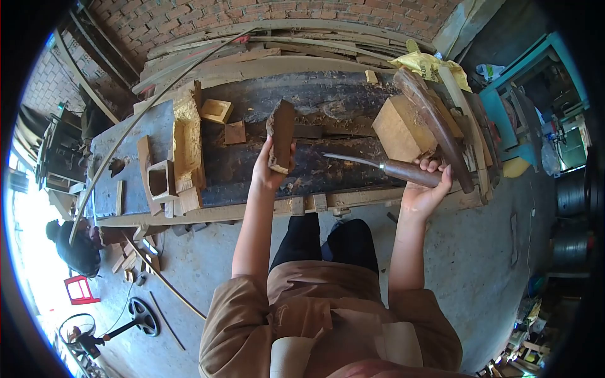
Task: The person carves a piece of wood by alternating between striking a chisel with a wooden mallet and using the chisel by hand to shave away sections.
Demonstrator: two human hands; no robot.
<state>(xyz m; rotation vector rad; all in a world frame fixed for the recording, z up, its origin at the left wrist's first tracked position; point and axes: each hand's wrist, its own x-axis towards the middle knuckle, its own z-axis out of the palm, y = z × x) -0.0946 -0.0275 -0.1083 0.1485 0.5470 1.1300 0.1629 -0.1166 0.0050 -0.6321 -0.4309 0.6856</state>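
My left hand (272,165) is closed around the lower part of a dark brown wood block (283,135) with a rough edge, held upright over the bench. In my right hand (428,186) is a wood carving gouge (403,172); my fingers wrap its thick brown handle, and the slim metal blade (350,159) points left toward the block, apart from it. Just beyond that hand sits a large pale wood block (401,129). A dark curved wooden piece (435,123) leans across it.
The dark workbench (239,179) carries a long hollowed yellowish timber (187,138), a small square box (161,181) and a wood block with a recess (216,111). Long planks lie along the brick wall (277,16). On the floor are a fan (88,340) and a red stool (80,290).
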